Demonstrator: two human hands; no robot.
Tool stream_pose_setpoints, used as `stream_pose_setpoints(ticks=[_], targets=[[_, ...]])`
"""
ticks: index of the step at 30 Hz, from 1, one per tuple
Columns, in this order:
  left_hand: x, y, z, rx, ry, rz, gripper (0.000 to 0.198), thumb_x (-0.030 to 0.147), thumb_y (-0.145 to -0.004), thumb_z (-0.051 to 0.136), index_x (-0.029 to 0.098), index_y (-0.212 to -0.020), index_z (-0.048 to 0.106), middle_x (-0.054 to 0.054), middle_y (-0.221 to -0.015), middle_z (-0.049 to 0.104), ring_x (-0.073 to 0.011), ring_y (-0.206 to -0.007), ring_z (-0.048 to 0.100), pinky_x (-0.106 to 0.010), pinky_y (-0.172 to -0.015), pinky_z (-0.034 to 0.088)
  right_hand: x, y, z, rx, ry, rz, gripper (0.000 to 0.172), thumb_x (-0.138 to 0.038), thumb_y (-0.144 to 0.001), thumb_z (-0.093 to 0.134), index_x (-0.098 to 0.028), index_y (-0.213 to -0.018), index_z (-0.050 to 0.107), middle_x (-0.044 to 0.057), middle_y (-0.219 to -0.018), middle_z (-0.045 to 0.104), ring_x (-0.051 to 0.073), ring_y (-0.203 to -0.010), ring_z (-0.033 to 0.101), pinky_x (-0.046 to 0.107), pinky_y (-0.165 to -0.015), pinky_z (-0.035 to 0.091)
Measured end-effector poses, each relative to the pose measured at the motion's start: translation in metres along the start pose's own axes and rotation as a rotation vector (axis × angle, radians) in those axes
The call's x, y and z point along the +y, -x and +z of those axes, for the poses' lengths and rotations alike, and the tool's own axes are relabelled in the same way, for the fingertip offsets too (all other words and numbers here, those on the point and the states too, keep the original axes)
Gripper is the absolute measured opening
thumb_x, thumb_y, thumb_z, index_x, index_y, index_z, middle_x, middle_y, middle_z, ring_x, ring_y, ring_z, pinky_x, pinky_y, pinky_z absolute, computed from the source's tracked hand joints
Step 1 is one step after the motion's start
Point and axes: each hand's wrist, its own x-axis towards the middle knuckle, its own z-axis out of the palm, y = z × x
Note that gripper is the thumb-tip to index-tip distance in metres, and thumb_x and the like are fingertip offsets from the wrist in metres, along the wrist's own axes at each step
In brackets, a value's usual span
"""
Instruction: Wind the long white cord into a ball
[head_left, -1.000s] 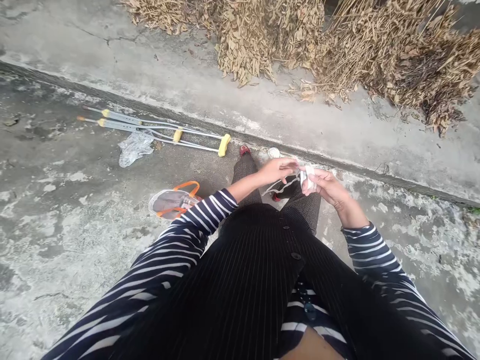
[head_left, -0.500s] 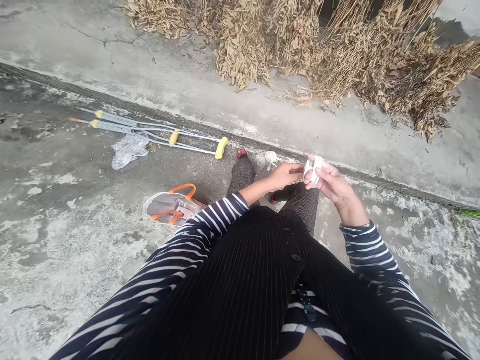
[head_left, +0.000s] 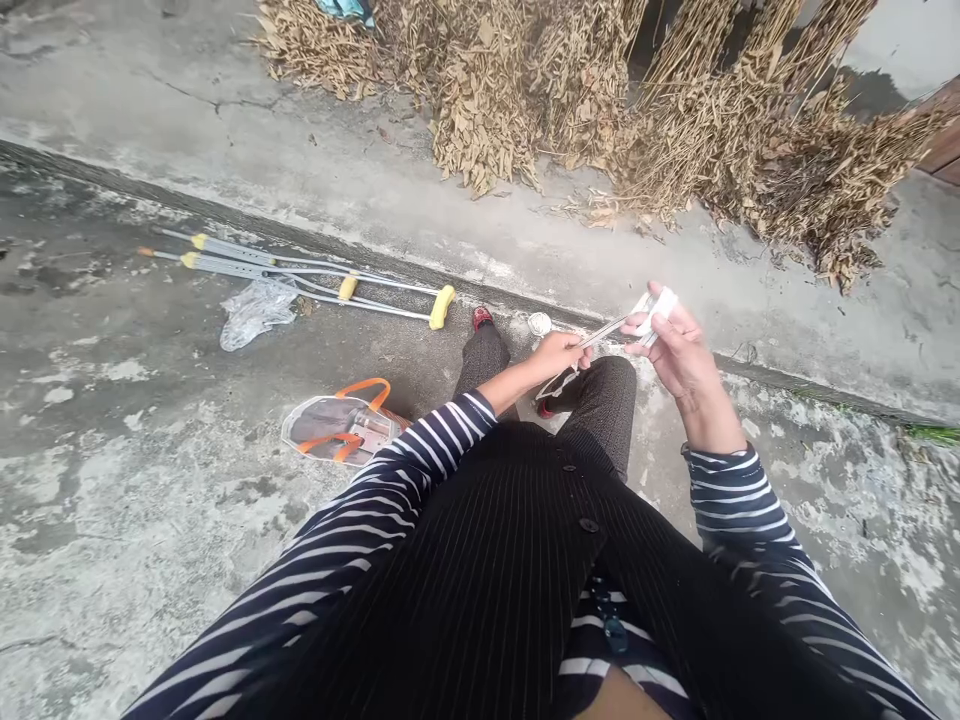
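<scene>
Lifted up and outward since half a second ago, the right hand (head_left: 679, 355) now sits well to the right of the crutches (head_left: 315, 275), at about the height of their yellow pad, with its fingers curled around a white roll (head_left: 660, 303). Earlier both hands met over the knees; now they are apart, and a narrow strip (head_left: 611, 330) runs taut from the roll down to the left hand (head_left: 559, 352). That hand has barely shifted, lying right of and slightly below the crutches' padded end, with its fingers pinched closed on the strip's lower end. A clear plastic bag (head_left: 255, 310) lies just below the crutches' shafts and an orange-handled bag (head_left: 341, 430) farther below, both unmoved. A small white round object (head_left: 539, 323) rests right of the pad, past a red shoe (head_left: 481, 317).
</scene>
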Motion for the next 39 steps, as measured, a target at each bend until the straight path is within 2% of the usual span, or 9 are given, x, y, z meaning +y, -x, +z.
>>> stream_pose_setpoints(ticks=[7, 10, 15, 21, 27, 31, 33, 36, 39], targets=[[-0.024, 0.004, -0.011, 0.049, -0.096, -0.082, 0.026, 0.002, -0.080, 0.054, 0.014, -0.066, 0.072, -0.003, -0.075, 0.075, -0.0124, -0.078, 0.068, -0.029, -0.094, 0.053, 0.010, -0.016, 0.015, 0.161, 0.148, -0.169, 0.075, -0.062, -0.094, 0.060, -0.030, -0.159, 0.041, 0.009, -0.122, 0.074, 0.027, -0.116, 0.070, 0.037, -0.073, 0.067], [-0.020, 0.018, -0.017, -0.071, -0.054, -0.136, 0.018, 0.009, -0.080, 0.060, 0.014, -0.072, 0.075, -0.006, -0.082, 0.077, -0.0147, -0.083, 0.071, -0.033, -0.098, 0.052, 0.023, -0.021, 0.015, 0.196, 0.413, -0.224, 0.067, -0.057, -0.101, 0.047, -0.027, -0.160, 0.041, 0.010, -0.130, 0.071, 0.027, -0.116, 0.070, 0.041, -0.080, 0.066], [0.017, 0.053, -0.031, -0.435, 0.259, -0.089, 0.018, 0.027, -0.078, 0.073, 0.010, -0.084, 0.076, -0.015, -0.094, 0.079, -0.0236, -0.100, 0.074, -0.039, -0.107, 0.048, 0.052, -0.020, 0.002, 0.115, 0.884, -0.244, 0.056, -0.045, -0.108, 0.030, -0.026, -0.158, 0.044, 0.009, -0.132, 0.071, 0.028, -0.120, 0.069, 0.045, -0.101, 0.058], [0.061, 0.048, -0.043, -0.480, 0.383, -0.009, 0.024, 0.032, -0.086, 0.069, 0.008, -0.082, 0.074, -0.016, -0.091, 0.078, -0.0259, -0.100, 0.075, -0.042, -0.106, 0.051, 0.072, 0.002, 0.008, -0.194, 1.113, -0.176, 0.059, -0.044, -0.104, 0.042, -0.018, -0.157, 0.045, 0.015, -0.140, 0.066, 0.031, -0.113, 0.072, 0.041, -0.092, 0.058], [0.084, 0.012, -0.052, -0.214, 0.473, -0.018, 0.026, 0.029, -0.097, 0.055, 0.008, -0.090, 0.069, -0.012, -0.093, 0.077, -0.0212, -0.094, 0.075, -0.039, -0.100, 0.054, 0.068, 0.020, 0.015, -0.361, 0.902, -0.041, 0.054, -0.055, -0.096, 0.059, -0.019, -0.135, 0.066, 0.010, -0.106, 0.079, 0.023, -0.079, 0.074, 0.035, -0.080, 0.057], [0.083, -0.015, -0.059, -0.081, 0.393, 0.018, 0.029, 0.034, -0.100, 0.054, 0.009, -0.094, 0.068, -0.010, -0.091, 0.075, -0.0187, -0.092, 0.074, -0.036, -0.096, 0.054, 0.058, 0.028, 0.018, -0.452, 0.402, 0.099, 0.056, -0.061, -0.094, 0.060, -0.019, -0.131, 0.070, 0.006, -0.083, 0.076, 0.018, -0.071, 0.071, 0.029, -0.070, 0.058], [0.076, -0.028, -0.064, -0.034, 0.239, -0.017, 0.033, 0.037, -0.100, 0.055, 0.009, -0.090, 0.068, -0.011, -0.088, 0.074, -0.0182, -0.086, 0.073, -0.034, -0.092, 0.055, 0.047, 0.029, 0.020, -0.508, 0.157, 0.186, 0.056, -0.059, -0.091, 0.066, -0.019, -0.130, 0.071, 0.004, -0.079, 0.075, 0.015, -0.068, 0.070, 0.026, -0.064, 0.058], [0.064, -0.037, -0.068, 0.108, -0.254, -0.074, 0.029, 0.036, -0.093, 0.067, 0.008, -0.085, 0.070, -0.013, -0.089, 0.074, -0.0193, -0.084, 0.069, -0.033, -0.088, 0.054, 0.032, 0.028, 0.024, -0.496, -0.078, 0.239, 0.053, -0.054, -0.088, 0.073, -0.019, -0.128, 0.073, 0.004, -0.076, 0.075, 0.015, -0.067, 0.072, 0.025, -0.062, 0.059], [0.053, -0.027, -0.062, 0.184, -0.616, 0.019, 0.021, 0.023, -0.089, 0.070, 0.011, -0.106, 0.074, -0.014, -0.108, 0.074, -0.0191, -0.089, 0.067, -0.032, -0.087, 0.053, 0.026, 0.022, 0.025, -0.404, -0.210, 0.254, 0.053, -0.054, -0.085, 0.077, -0.019, -0.125, 0.074, 0.004, -0.075, 0.075, 0.016, -0.068, 0.074, 0.026, -0.060, 0.061]])
